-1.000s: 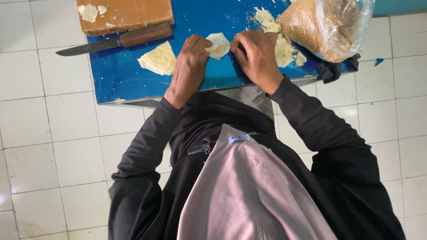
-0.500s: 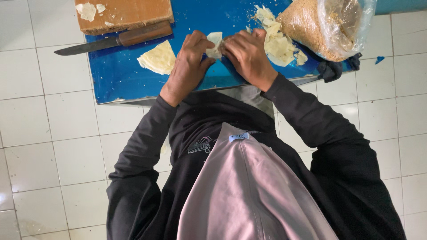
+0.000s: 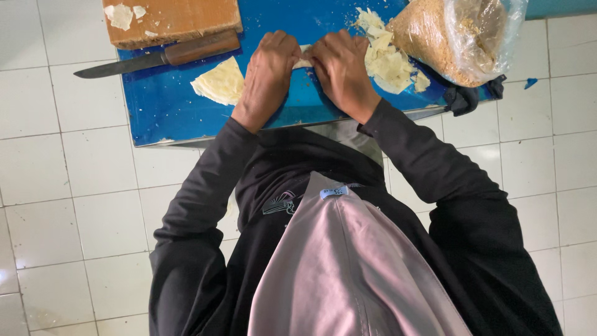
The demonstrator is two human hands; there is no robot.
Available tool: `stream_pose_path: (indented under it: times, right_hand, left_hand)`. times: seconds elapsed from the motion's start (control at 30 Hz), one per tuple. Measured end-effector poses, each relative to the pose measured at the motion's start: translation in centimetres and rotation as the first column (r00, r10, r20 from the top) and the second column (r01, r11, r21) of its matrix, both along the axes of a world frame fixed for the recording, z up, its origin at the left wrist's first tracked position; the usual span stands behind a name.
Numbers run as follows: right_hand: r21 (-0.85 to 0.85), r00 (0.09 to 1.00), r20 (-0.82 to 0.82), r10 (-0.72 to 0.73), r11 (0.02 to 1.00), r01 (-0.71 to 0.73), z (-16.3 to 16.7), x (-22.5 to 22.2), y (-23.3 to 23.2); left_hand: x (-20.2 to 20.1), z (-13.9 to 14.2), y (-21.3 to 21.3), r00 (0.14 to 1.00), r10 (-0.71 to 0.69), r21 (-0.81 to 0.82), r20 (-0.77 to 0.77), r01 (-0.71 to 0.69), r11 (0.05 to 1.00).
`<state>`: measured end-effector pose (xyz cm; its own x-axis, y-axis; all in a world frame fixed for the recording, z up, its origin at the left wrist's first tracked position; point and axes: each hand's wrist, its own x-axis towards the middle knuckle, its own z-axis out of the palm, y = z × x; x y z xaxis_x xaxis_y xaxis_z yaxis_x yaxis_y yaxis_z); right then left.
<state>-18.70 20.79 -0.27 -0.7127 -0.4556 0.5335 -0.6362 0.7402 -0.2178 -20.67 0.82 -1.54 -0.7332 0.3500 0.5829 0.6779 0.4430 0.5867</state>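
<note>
My left hand [image 3: 268, 68] and my right hand [image 3: 341, 65] meet over the blue table [image 3: 168, 112], both pinching one small pale dough wrapper [image 3: 303, 59] that is mostly hidden between the fingers. A flat triangular wrapper [image 3: 219, 82] lies on the table just left of my left hand. A heap of pale wrapper pieces [image 3: 387, 56] sits right of my right hand, against a clear plastic bag of brown crumbs [image 3: 457, 37].
A wooden cutting board [image 3: 174, 18] with dough scraps sits at the table's far left. A knife with a wooden handle [image 3: 161, 57] lies along its near edge, blade pointing left. A dark cloth [image 3: 472, 96] hangs off the right corner. White floor tiles [image 3: 68, 186] surround the table.
Both hands have closed in on the wrapper, which was open and visible a second ago; it is now folded and nearly covered by the fingers. The hands shifted slightly away from my body.
</note>
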Motion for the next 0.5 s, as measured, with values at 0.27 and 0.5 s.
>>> stream_pose_path:
  times: [0.27, 0.5]
  right_hand:
    - [0.027, 0.998, 0.004, 0.062, 0.998, -0.062, 0.2, 1.0, 0.4]
    - [-0.003, 0.996, 0.027, 0.082, 0.997, -0.082, 0.4, 1.1, 0.0]
  left_hand:
    - [2.1, 1.6, -0.9, 0.993, -0.111, 0.045, 0.035, 0.109, 0.993]
    - [1.0, 1.8, -1.0, 0.991, -0.134, 0.058, 0.025, 0.132, 0.99]
